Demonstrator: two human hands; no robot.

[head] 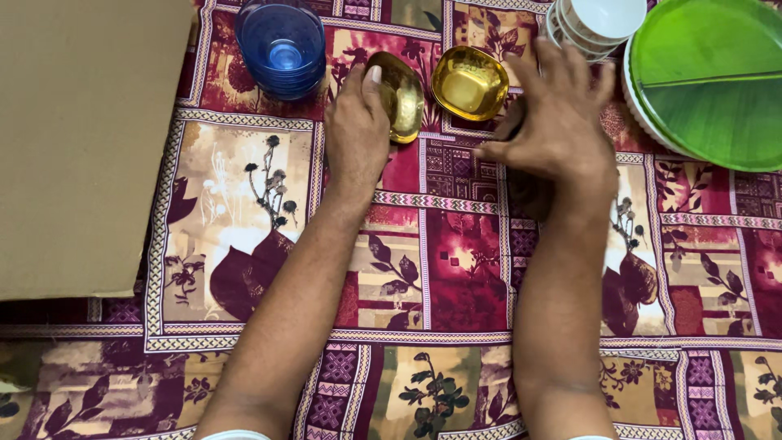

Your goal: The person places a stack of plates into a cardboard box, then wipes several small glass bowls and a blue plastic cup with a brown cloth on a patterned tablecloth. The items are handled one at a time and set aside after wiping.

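My left hand (357, 130) grips a small golden bowl (401, 96) tilted on its side, thumb on its rim. A second golden bowl (469, 81) sits upright just right of it on the patterned cloth. My right hand (555, 122) hovers next to that upright bowl, fingers spread and slightly curled; a dark object (528, 191) lies partly hidden beneath it, and I cannot tell whether the hand touches it.
A stack of blue glass bowls (282, 47) stands at the back left. White bowls (596, 23) are stacked at the back right beside green plates (710, 77). A brown cardboard box (81, 138) covers the left side. The floral tablecloth (456, 269) spreads below.
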